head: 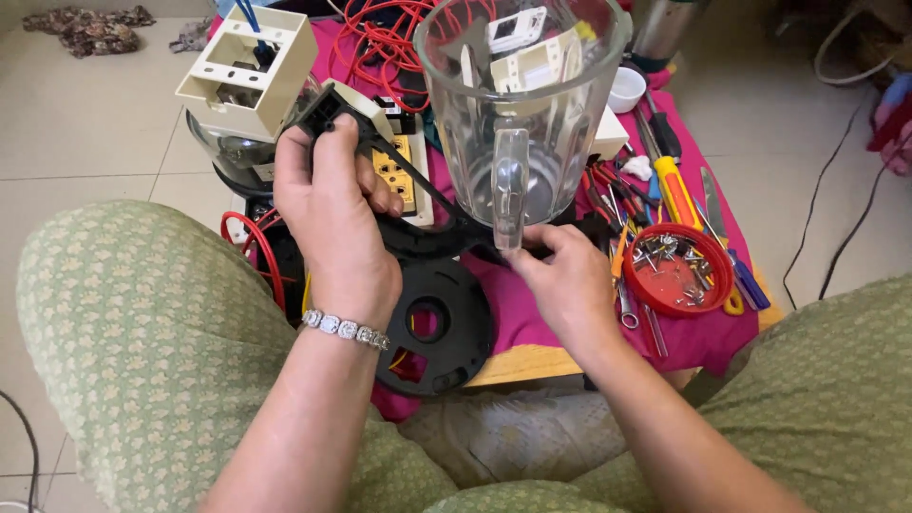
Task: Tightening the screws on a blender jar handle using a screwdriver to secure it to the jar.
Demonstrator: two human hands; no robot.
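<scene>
A clear blender jar with a transparent handle stands upright on a low table covered by a magenta cloth. My right hand grips the black base ring at the jar's foot, just below the handle. My left hand is closed around a black plastic housing piece that slants from upper left down toward the jar's base. A black round disc with a centre hole lies below the jar, between my hands. A silver bracelet sits on my left wrist.
A red lid holding screws lies right of the jar, beside screwdrivers and pliers. Red wire coils behind. A cream electrical box rests on a second glass jar. A socket strip is partly hidden behind my left hand. My knees flank the table.
</scene>
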